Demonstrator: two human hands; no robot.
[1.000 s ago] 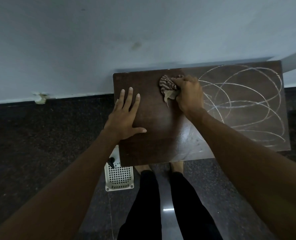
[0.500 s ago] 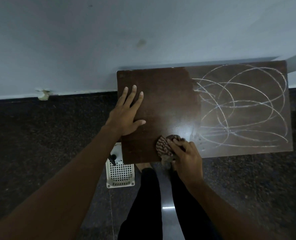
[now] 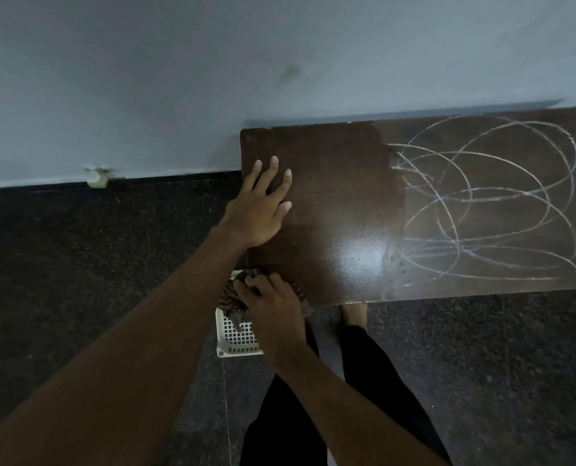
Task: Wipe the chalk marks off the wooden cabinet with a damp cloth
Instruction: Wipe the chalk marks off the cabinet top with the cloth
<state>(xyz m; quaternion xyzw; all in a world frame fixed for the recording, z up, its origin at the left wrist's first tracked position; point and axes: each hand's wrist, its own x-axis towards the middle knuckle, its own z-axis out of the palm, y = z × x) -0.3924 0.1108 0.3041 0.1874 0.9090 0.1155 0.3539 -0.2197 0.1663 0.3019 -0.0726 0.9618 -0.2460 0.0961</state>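
Head view: your left hand (image 3: 263, 210) flat, fingers straight and spread, palm pressing left part of dark brown wooden cabinet top (image 3: 347, 203), centre of frame. Your right hand (image 3: 274, 307) just below, at cabinet's lower left corner, fingers curled round crumpled brown striped cloth (image 3: 227, 299). Cloth overhangs cabinet's front edge, above white plastic lattice basket (image 3: 237, 338) on dark speckled floor (image 3: 78, 264). White looping chalk marks (image 3: 481, 203) cover cabinet's right half; left half bare, glossy.

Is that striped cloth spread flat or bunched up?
Bunched: the right hand grips the brown striped cloth as a crumpled wad by the dark wooden cabinet.
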